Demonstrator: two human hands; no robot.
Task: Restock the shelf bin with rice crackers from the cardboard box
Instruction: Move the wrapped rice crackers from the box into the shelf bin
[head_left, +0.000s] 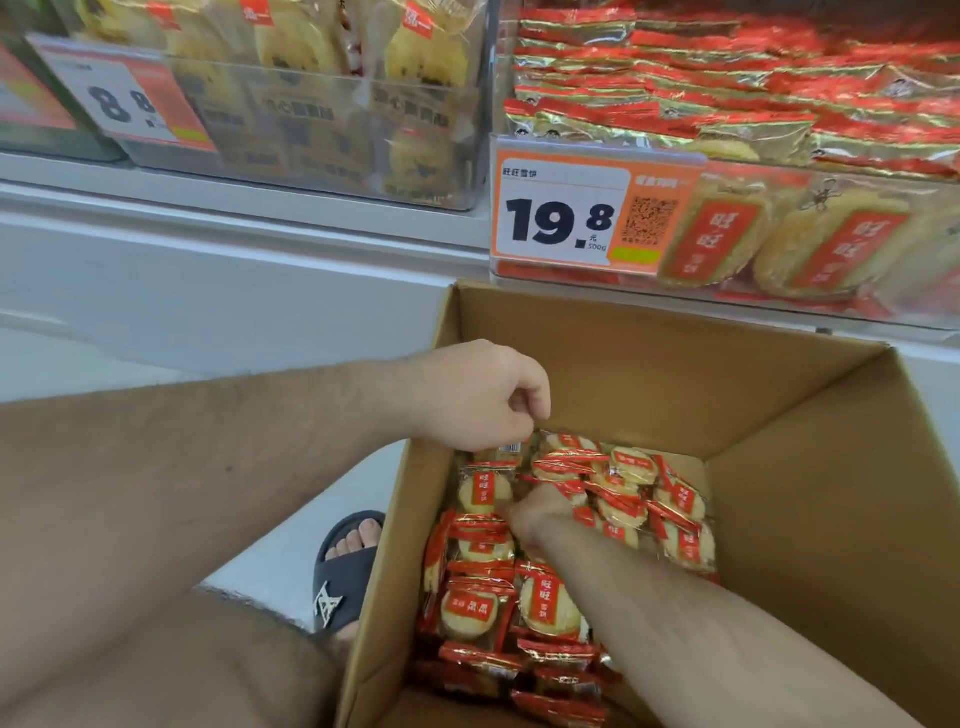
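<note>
An open cardboard box (623, 364) stands on the floor below the shelf, its bottom covered with red-and-gold rice cracker packets (545, 603). My left hand (483, 395) hovers at the box's back left corner, fingers pinched on the top edge of one rice cracker packet (485, 488). My right hand (540, 512) reaches deep into the box, its fingers buried among the packets and hidden. The clear shelf bin (779, 306) at upper right is heaped with the same packets and carries a 19.8 price tag (561, 218).
A neighbouring clear bin (337, 130) with yellow pastries and an 8.8 tag (124, 104) sits at upper left on the white shelf ledge (234, 234). A foot in a black sandal (348, 566) rests beside the box's left wall.
</note>
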